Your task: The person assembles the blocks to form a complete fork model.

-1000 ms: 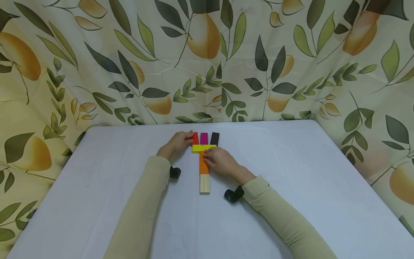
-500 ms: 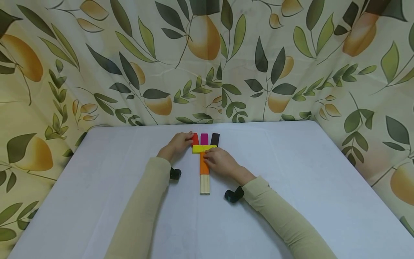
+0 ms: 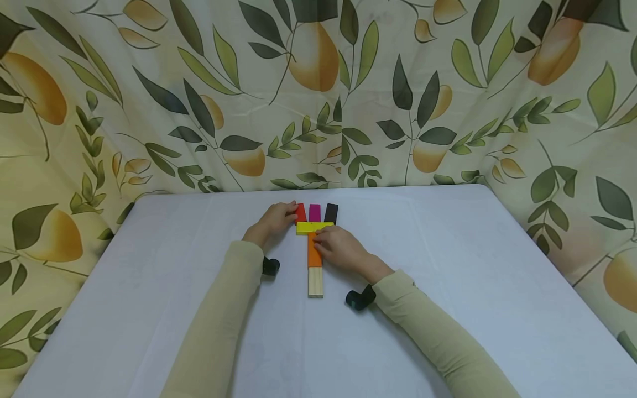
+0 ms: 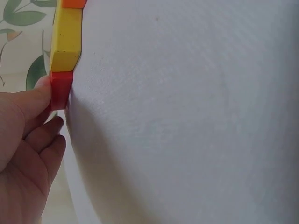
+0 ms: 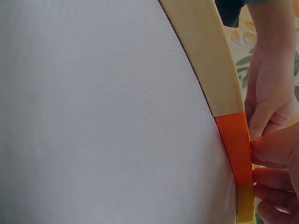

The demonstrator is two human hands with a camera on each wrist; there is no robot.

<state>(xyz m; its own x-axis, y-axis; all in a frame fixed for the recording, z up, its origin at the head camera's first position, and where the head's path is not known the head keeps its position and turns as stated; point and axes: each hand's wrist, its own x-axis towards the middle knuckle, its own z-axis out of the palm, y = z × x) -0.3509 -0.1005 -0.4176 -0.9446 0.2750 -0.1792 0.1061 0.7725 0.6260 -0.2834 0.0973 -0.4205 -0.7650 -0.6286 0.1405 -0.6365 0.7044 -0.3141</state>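
Observation:
Painted blocks lie on the white table. My left hand pinches the red block at the far left of the layout, thumb on its upper face in the left wrist view. A magenta block and a black block stand beside it in a row. Across their near ends runs the yellow block. Below it an orange block and a plain wooden block form a stem. My right hand rests its fingertips on the orange block, close to the yellow one.
White cloth covers the table. Behind and around it hangs a leaf-and-fruit patterned curtain. Black wrist-worn devices show at the left cuff and the right cuff.

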